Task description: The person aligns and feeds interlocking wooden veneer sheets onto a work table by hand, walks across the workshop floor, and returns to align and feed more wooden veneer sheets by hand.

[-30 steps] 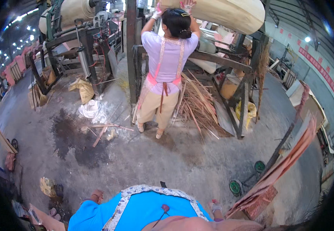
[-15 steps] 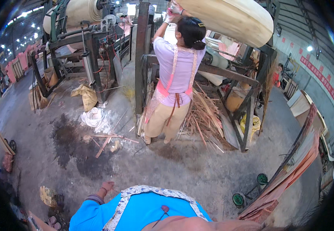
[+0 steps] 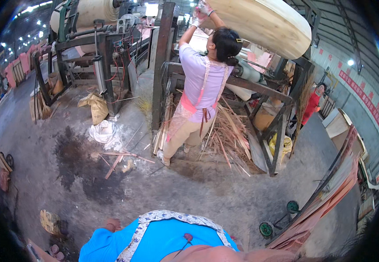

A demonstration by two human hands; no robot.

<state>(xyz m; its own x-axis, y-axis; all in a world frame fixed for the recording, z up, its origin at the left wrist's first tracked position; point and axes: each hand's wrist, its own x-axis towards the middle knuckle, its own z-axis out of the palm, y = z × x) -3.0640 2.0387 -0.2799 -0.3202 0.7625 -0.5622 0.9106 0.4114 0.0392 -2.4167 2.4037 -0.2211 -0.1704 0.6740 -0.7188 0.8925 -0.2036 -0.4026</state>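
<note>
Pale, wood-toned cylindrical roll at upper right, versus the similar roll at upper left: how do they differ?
The right roll looks larger in view than the left roll. A co-worker's gloved hands are raised beside the right roll; no hand shows at the left roll. Both are pale and rounded.

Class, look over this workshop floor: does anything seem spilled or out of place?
Yes: a large dark stain on the grey concrete floor, left of centre, suggests a spill; thin reddish wood strips lie loose at its edge.
</note>
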